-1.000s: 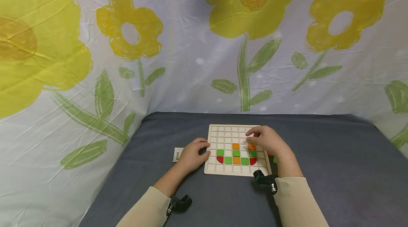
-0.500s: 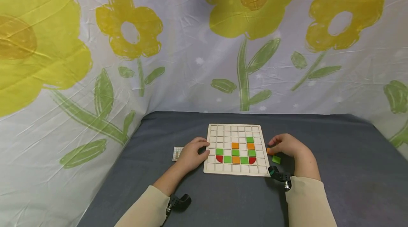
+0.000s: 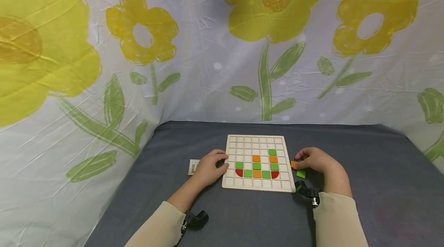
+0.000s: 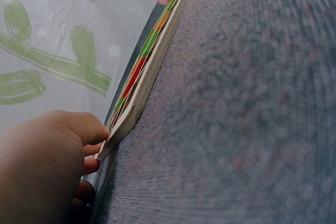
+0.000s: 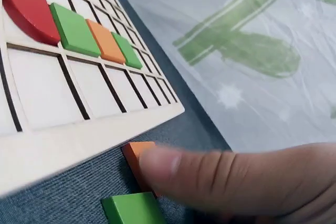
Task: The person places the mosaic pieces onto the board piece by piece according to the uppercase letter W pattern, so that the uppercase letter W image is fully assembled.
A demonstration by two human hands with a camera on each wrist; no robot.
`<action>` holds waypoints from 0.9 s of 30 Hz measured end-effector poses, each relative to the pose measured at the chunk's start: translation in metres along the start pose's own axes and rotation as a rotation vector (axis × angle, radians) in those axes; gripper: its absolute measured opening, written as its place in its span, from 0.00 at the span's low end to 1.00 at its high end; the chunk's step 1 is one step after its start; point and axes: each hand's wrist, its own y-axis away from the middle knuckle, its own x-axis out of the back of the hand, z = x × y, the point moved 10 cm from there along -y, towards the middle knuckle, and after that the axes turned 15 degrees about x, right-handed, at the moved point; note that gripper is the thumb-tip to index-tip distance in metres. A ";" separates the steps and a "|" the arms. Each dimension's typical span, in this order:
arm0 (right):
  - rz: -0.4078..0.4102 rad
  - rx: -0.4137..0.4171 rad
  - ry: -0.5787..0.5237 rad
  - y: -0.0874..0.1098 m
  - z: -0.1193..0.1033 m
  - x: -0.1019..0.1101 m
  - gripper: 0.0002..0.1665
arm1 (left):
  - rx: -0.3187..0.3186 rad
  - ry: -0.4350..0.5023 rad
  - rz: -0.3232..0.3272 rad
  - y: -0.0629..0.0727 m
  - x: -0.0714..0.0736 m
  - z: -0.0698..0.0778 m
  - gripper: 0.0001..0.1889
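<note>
A wooden grid board (image 3: 243,185) lies on the dark cloth, holding green, orange and red tiles in some squares. My left hand (image 3: 209,167) grips the board's left rim; in the left wrist view its thumb and fingers (image 4: 88,150) meet the edge near a corner. Just off the board's right side, my right hand (image 3: 317,160) pinches an orange tile (image 3: 293,165). The right wrist view shows the thumb on this orange tile (image 5: 134,162), while the other fingers are mostly hidden. A loose green tile (image 3: 301,173) lies right beside it.
A small card with a printed grid (image 3: 192,167) lies left of the board, partly behind the left hand. The dark cloth (image 3: 374,185) covers the table. A white curtain with painted yellow flowers (image 3: 204,46) hangs behind and along the left.
My right hand has left the board's upper right, uncovering a green tile above the orange one there. It has moved right to the loose orange tile. The left hand stays put.
</note>
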 end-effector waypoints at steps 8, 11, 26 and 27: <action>0.065 -0.027 0.019 -0.003 0.008 0.004 0.21 | -0.002 0.006 -0.005 0.000 0.000 -0.001 0.16; 0.061 -0.012 0.017 -0.002 0.009 0.005 0.22 | -0.006 0.005 -0.005 0.000 0.000 -0.001 0.16; 0.149 0.007 0.071 -0.005 0.016 0.013 0.18 | -0.003 0.006 -0.005 -0.001 -0.001 -0.001 0.16; 0.160 0.006 0.084 -0.005 0.017 0.014 0.18 | -0.003 0.004 -0.004 -0.001 -0.002 -0.001 0.16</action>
